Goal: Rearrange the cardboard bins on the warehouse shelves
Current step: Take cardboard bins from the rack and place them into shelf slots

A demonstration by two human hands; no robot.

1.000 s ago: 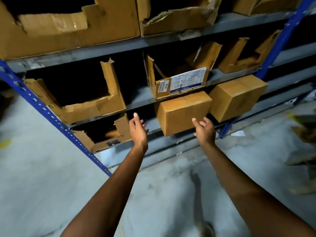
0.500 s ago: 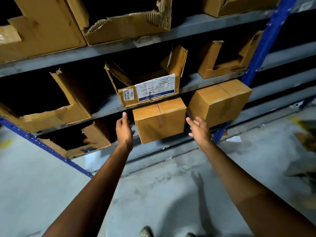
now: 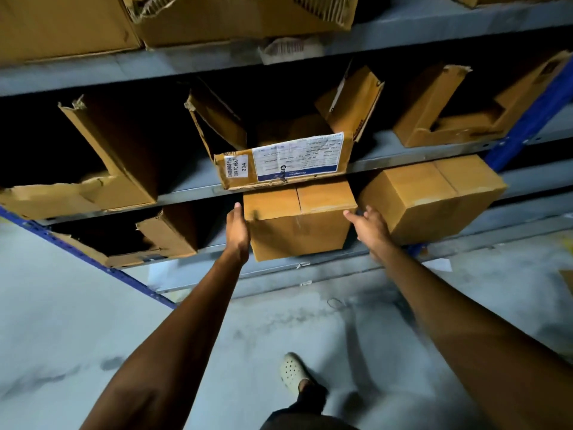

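two sealed cardboard boxes [image 3: 299, 234] [image 3: 431, 197] and four cut-open cardboard bins [image 3: 130, 169] [image 3: 279, 164] [image 3: 446, 135] [image 3: 173, 237] are in full view. two hands [image 3: 238, 231] [image 3: 370, 226] and one pale clog [image 3: 291, 372] show. at least two more torn boxes [image 3: 55, 26] [image 3: 248, 26] run off the top edge.

I am watching a closed box [image 3: 297, 225] sitting on the lower shelf [image 3: 279, 274] under the labelled bin [image 3: 288, 162], a second box [image 3: 428, 197] lying to its right, with the left hand [image 3: 237, 231] and the right hand [image 3: 370, 228] flanking it.

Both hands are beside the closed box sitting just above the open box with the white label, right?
No: the head view shows the closed box just below the labelled open box, not above. The left hand and right hand are beside it.
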